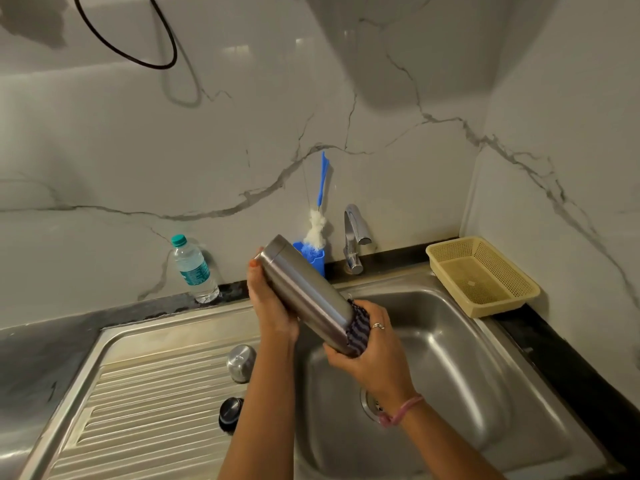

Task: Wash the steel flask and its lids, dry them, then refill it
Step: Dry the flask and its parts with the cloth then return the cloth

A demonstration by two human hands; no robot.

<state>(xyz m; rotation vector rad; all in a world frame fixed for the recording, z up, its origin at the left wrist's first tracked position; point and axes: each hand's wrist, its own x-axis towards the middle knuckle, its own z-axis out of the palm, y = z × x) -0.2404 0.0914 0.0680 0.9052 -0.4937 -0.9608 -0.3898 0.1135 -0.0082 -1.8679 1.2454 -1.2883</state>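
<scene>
- Over the sink basin, the steel flask is held tilted, its closed base up and to the left, its mouth end down and to the right, clear of the steel below.
- The left hand wraps the upper body of the flask, fingers curled behind it and a fingertip showing at the base rim.
- The right hand grips a dark striped cloth bunched over the flask's lower end, fingers curled round both.
- Risk: the flask is smooth steel and probably wet, so if the cloth twists while the left hand's hold is light, it could slip and knock the basin or the tap.
- Risk: a wide swing of the upper end could catch the bottle brush standing in its blue holder just behind.
- Risk: the two lids sit near the edge of the ribbed drainboard, close under the left forearm; a dropped elbow could push them into the basin.
- Risk: if the cloth only wipes the outside, the inside may stay damp before refilling.
- Count: one flask, two lids (a rounded steel cap and a dark stopper, partly hidden), one cloth.
- Count: one plastic water bottle on the tabletop, one brush, one holder, one tap, one beige basket.
</scene>
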